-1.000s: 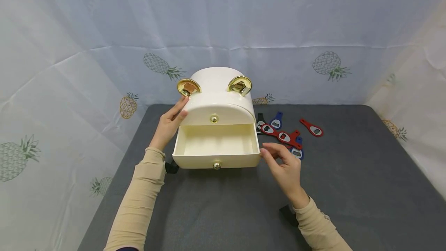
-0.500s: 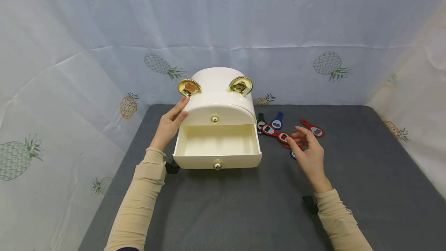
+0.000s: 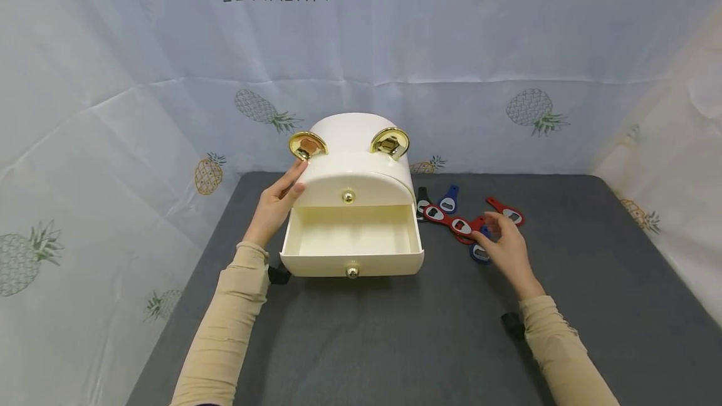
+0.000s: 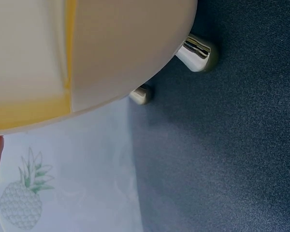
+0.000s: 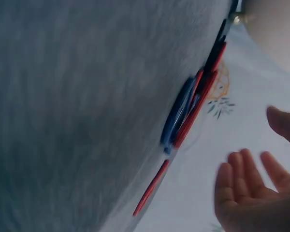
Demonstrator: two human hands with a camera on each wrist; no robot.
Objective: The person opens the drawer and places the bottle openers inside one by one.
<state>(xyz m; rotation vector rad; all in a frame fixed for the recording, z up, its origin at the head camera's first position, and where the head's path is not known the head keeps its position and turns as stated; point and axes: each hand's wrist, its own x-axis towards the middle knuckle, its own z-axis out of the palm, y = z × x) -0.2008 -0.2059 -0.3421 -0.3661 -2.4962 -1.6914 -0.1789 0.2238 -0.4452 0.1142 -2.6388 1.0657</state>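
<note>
A cream drawer box (image 3: 355,171) with two gold ear-shaped pieces on top stands on the table, its lower drawer (image 3: 389,263) pulled out. My left hand (image 3: 273,208) rests against the box's left side, fingers extended along it and thumb near the front edge. To the right of the box lies a loose pile of bottle openers: red (image 3: 462,226), blue (image 3: 448,203) and black (image 3: 422,195). Over the pile's right end hovers my right hand (image 3: 506,249); its fingers (image 5: 246,169) are relaxed and apart from the openers in the right wrist view.
A separate red opener (image 3: 514,217) lies beyond my right fingers. The upper drawer, with a gold knob (image 3: 348,197), is closed. Small metallic feet (image 4: 197,54) hold the box off the grey table (image 3: 366,343). A pineapple-print cloth (image 3: 462,36) hangs behind.
My right hand has moved from the drawer's right corner over to the openers, more of which show now than half a second ago. The left hand stays at the box.
</note>
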